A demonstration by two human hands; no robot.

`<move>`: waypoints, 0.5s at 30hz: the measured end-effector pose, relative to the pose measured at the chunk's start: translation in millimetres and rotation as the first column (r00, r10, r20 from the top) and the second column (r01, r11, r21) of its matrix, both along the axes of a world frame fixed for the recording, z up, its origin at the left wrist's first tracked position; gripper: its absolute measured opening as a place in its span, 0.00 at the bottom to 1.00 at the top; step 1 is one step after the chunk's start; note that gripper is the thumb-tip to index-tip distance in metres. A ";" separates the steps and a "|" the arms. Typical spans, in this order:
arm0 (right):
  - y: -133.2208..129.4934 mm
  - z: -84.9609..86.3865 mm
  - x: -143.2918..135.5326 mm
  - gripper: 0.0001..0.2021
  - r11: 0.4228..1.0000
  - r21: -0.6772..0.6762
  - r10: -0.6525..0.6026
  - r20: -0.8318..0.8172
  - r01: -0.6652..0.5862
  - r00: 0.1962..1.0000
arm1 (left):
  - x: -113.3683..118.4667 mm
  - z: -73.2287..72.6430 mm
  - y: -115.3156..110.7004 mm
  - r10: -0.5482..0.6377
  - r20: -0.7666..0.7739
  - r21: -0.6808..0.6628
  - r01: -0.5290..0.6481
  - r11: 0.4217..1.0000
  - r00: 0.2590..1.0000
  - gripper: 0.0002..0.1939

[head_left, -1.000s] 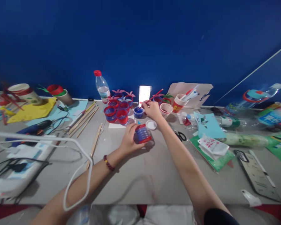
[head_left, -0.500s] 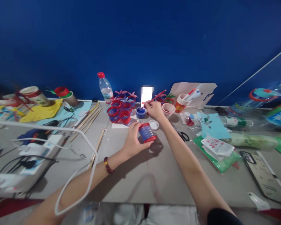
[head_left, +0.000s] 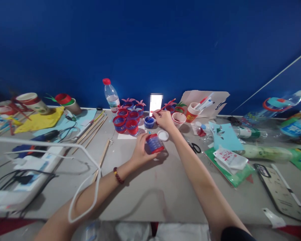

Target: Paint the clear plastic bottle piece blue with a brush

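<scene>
Grey table: one, its bare front part (head_left: 175, 190) stretching below both forearms.
Cup cluster: about six red-and-blue cups (head_left: 131, 128), standing close together left of the paint jar.
Left hand: one (head_left: 139, 150), fingers curved and thumb opposed, pinching the ribbed piece between them.
Right hand: one (head_left: 164, 119), fingertips drawn together, pinching the brush.
Bottle: one (head_left: 111, 95), red-capped, upright behind the cluster.
Ribbed piece: one (head_left: 155, 144), red at both ends, over the table's middle; its end-to-end axis tilts, upper end leaning left, lower end right and nearer the wearer.
Brush: one (head_left: 168, 104), red, long axis slanting from upper right down left to the jar's mouth; tip contact unclear.
Paint jar: one (head_left: 149, 125), blue, uncapped.
White lid: one (head_left: 163, 135), lying flat just beyond the ribbed piece.
</scene>
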State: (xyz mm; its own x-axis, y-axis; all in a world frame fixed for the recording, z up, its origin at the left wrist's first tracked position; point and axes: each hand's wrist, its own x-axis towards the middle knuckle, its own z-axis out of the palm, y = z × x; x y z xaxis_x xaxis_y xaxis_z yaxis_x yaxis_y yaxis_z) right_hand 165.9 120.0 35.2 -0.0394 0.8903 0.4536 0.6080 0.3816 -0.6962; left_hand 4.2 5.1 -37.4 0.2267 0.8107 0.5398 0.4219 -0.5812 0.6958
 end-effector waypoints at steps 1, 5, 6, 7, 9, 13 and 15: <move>-0.4 1.0 0.8 0.13 1.000 -0.005 -0.001 -0.001 0.001 1.000 | -0.8 0.1 -0.1 0.002 0.006 0.005 -0.002 1.000 1.000 0.38; -0.4 3.5 3.3 0.13 1.000 -0.015 -0.013 -0.012 0.012 1.000 | -1.7 0.1 -0.9 0.000 -0.008 0.024 0.000 1.000 1.000 0.39; -0.4 3.2 2.8 0.13 1.000 -0.015 -0.014 -0.016 0.013 1.000 | -1.7 -0.1 -1.2 -0.008 -0.016 0.028 0.008 1.000 1.000 0.40; -0.4 2.7 1.9 0.13 1.000 -0.015 -0.014 -0.020 0.014 1.000 | -1.7 -0.3 -1.5 -0.018 -0.024 0.032 0.019 0.999 1.000 0.40; -1.1 2.1 -0.7 0.13 1.000 -0.020 -0.012 -0.025 0.011 1.000 | -2.0 -0.6 -2.0 -0.038 -0.035 0.039 0.040 0.998 0.999 0.41; -3.7 6.8 -1.1 0.13 0.999 -0.040 -0.023 -0.044 0.021 0.999 | -3.7 -1.6 -1.7 -0.038 -0.056 0.039 0.040 0.998 0.998 0.41; -4.3 11.8 2.8 0.13 0.998 -0.046 -0.048 -0.058 0.045 0.997 | -4.6 -2.6 -0.7 -0.028 -0.061 0.044 0.030 0.999 0.998 0.41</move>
State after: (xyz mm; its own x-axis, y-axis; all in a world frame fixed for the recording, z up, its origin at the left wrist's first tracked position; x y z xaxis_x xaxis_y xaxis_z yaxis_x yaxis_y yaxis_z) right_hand 168.7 115.7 47.0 0.0286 0.9099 0.4139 0.5814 0.3217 -0.7473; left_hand -0.4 4.4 -40.1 0.2830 0.7786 0.5601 0.4447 -0.6239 0.6426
